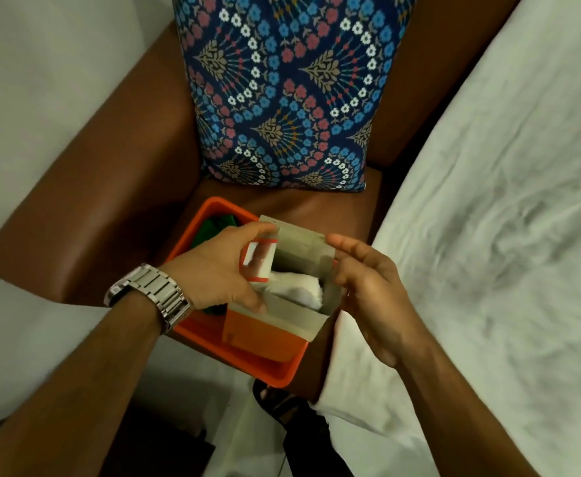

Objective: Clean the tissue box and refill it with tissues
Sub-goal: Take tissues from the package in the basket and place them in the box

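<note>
Your left fingers curl around the left side of the open box, holding it above the orange tray on the brown chair. Your right hand is loosely open, fingertips just at the box's right flap. White tissues show inside.

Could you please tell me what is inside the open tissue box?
White tissues show through the open end of the tissue box. How far down they reach is hidden by the box walls and left hand.
</note>
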The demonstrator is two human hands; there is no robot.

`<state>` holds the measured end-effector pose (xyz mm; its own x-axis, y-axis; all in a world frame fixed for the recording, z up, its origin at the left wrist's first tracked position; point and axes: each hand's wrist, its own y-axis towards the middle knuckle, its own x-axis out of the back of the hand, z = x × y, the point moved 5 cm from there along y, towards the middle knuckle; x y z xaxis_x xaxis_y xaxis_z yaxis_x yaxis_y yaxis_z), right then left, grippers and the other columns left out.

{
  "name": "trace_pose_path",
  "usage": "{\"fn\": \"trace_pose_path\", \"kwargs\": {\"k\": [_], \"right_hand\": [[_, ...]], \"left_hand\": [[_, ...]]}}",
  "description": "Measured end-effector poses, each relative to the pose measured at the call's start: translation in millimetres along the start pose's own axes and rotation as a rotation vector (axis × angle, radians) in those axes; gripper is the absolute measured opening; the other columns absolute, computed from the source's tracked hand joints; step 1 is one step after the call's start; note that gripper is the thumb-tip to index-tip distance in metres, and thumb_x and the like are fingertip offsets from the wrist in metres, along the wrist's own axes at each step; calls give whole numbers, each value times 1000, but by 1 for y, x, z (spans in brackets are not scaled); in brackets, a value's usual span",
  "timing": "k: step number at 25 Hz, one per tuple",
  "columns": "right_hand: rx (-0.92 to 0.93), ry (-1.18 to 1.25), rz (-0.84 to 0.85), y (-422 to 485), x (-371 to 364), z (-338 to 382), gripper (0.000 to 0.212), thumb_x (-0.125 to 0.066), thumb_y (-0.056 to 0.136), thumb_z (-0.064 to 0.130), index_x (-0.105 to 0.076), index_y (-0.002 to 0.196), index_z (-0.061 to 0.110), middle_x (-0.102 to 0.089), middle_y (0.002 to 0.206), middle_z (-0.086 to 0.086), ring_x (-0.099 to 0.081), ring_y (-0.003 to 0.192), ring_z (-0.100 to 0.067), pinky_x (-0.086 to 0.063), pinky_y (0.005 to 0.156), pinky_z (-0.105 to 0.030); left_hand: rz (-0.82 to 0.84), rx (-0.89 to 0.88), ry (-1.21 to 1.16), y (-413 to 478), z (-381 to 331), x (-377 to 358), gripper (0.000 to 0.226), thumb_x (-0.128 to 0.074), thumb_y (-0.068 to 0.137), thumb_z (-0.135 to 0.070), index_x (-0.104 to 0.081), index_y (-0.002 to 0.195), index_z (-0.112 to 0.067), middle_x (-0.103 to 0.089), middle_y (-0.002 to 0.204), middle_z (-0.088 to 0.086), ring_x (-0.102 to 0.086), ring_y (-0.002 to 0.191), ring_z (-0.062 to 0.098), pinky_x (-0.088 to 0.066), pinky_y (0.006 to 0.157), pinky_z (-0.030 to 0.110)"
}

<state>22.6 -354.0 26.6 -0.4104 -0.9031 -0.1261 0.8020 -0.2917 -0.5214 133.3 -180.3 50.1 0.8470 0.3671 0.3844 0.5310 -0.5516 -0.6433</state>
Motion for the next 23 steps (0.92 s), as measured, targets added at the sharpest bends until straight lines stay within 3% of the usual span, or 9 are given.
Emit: {"fn": "trace_pose_path", "kwargs": {"k": [3, 5, 7, 10, 12, 14, 17, 20, 23], "right_hand": [[75, -151, -8, -7, 15, 5, 38, -60, 90, -7, -70, 111, 23, -76, 111, 2, -72, 99, -13, -55, 74, -21], [215, -581, -38, -11, 22, 14, 36, -70, 85, -4, -76, 102, 28, -66, 112, 7, -61, 109, -10, -48, 78, -8], [355, -979, -63, -11, 20, 24, 36, -70, 84, 0, -79, 103, 30, -54, 106, 13, -49, 104, -8, -40, 75, -7], [351, -1077, 61, -5, 3, 28, 26, -60, 90, 13, -80, 99, 27, -64, 104, 12, -60, 96, -8, -50, 78, -18], [351, -1136, 132, -3, -11, 30, 19, -64, 91, 25, -78, 103, 28, -72, 105, 9, -65, 90, -8, -54, 73, -23], [387, -1154, 240, 2, -26, 38, 23, -70, 88, 33, -75, 111, 33, -75, 106, 11, -67, 89, -9, -56, 72, -29], [326, -1222, 415, 17, -45, 40, 38, -71, 85, 39, -68, 123, 40, -73, 117, 14, -67, 103, -11, -58, 83, -36], [219, -1430, 448, 35, -53, 31, 40, -66, 87, 35, -65, 127, 37, -68, 121, 6, -63, 108, -19, -57, 87, -39], [194, -1576, 423, 50, -57, 27, 32, -63, 91, 24, -68, 123, 23, -67, 116, -1, -64, 103, -22, -59, 86, -40]], "left_hand": [[-56, -36, 72, 1, 3, 4, 90, -95, 51, -12, -46, 122, -37, -51, 117, -12, -56, 102, 10, -52, 75, 22], [-102, -52, 44, 1, 6, 5, 86, -95, 49, -10, -42, 112, -35, -52, 110, -13, -57, 93, 7, -49, 62, 15], [-152, -68, -21, 0, 7, 3, 87, -95, 48, -7, -39, 110, -32, -54, 107, -12, -58, 86, 6, -49, 55, 12], [-188, -102, -78, -1, 6, -1, 89, -96, 47, -7, -38, 111, -29, -59, 107, -3, -63, 91, 13, -55, 65, 26], [-195, -111, -99, 0, 4, -1, 88, -96, 48, -8, -39, 111, -29, -60, 108, -1, -64, 94, 18, -59, 72, 37], [-192, -114, -97, 2, 2, -1, 88, -96, 48, -9, -39, 111, -29, -61, 109, 1, -64, 97, 20, -60, 78, 46], [-175, -127, -101, 4, 3, 0, 91, -97, 45, -11, -39, 112, -30, -61, 111, 1, -64, 100, 21, -58, 82, 49], [-151, -134, -138, 8, 4, -1, 94, -96, 43, -13, -39, 115, -31, -62, 115, 3, -65, 104, 24, -58, 84, 51], [-155, -134, -174, 17, 7, 1, 94, -95, 44, -8, -42, 117, -33, -64, 114, 1, -67, 104, 21, -59, 84, 49]]}}
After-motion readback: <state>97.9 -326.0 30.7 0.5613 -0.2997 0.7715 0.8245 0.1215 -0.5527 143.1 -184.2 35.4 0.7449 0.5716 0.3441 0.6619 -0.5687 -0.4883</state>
